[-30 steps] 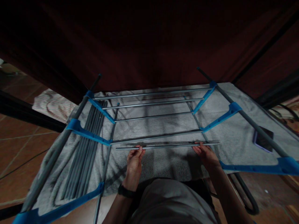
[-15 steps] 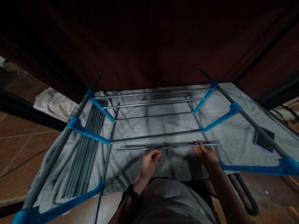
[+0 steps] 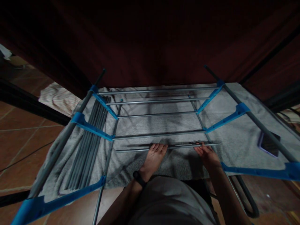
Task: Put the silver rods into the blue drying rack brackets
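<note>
A thin grey metal tube (image 3: 179,146) lies crosswise in front of me, held in both hands. My left hand (image 3: 155,155), with a dark band at the wrist, has its fingers over the tube near the middle. Toward the tube's right end, my right hand (image 3: 206,153) pinches it between thumb and fingers. Around it stands a rack frame of grey poles with blue plastic brackets, such as the left bracket (image 3: 92,127) and the right bracket (image 3: 227,121). Several crossbars, among them the nearest crossbar (image 3: 159,135), span the brackets beyond my hands.
Several loose grey tubes (image 3: 90,143) lie side by side on the grey blanket (image 3: 150,123) at left. A phone (image 3: 269,142) rests at right behind a pole. Dark red fabric (image 3: 150,47) hangs at the back. Tiled floor (image 3: 21,137) shows at left, with a thin cable.
My left hand has moved from a loose curl just below the tube onto it, fingers now over it. My right hand keeps its pinch. The view has shifted slightly.
</note>
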Tool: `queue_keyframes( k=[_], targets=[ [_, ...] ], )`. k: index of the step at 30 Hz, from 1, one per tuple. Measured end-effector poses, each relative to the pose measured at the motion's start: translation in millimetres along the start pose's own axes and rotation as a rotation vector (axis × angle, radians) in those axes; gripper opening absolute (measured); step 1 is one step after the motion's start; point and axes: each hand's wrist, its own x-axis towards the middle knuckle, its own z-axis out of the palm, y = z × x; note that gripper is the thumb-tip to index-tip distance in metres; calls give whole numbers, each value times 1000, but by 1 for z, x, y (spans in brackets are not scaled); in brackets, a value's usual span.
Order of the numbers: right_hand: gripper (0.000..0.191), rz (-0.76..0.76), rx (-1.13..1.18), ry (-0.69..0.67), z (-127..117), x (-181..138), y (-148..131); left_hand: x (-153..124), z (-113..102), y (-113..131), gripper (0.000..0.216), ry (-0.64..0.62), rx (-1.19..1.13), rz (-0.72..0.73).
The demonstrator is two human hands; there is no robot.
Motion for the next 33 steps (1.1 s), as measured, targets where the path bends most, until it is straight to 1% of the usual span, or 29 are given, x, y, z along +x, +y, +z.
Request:
queue_keyframes(
  k=[3, 6, 11, 14, 17, 20, 24, 26, 29, 33],
  targets=[
    [28, -20, 13, -1, 1, -1, -1, 1, 2, -2, 51, -29, -7, 2],
    [27, -34, 7, 3, 1, 0, -1, -1, 5, -4, 52, -28, -17, 4],
    [35, -96, 6, 30, 0, 0, -1, -4, 10, -8, 56, -27, -18, 26],
    [43, -96, 7, 27, -1, 3, 0, -4, 11, -9, 55, -43, -15, 25],
    [49, -100, -1, 19, -5, 7, 2, -3, 11, -10, 54, -52, 40, 42],
    [50, -107, 14, -8, -9, 10, 3, -3, 10, -11, 52, -62, 111, 67],
    [49, -94, 37, -25, -7, 10, 3, -2, 12, -13, 53, -78, 114, 65],
    [46, -80, 32, -15, -2, 7, 2, -3, 15, -16, 52, -46, 116, 64],
    [42, -55, 24, -29, 7, 2, 1, -10, 24, -25, 52, 52, 127, 88],
    [35, -75, 30, -28, 14, 0, 2, -23, 39, -48, 54, 204, 139, 87]
  ],
)
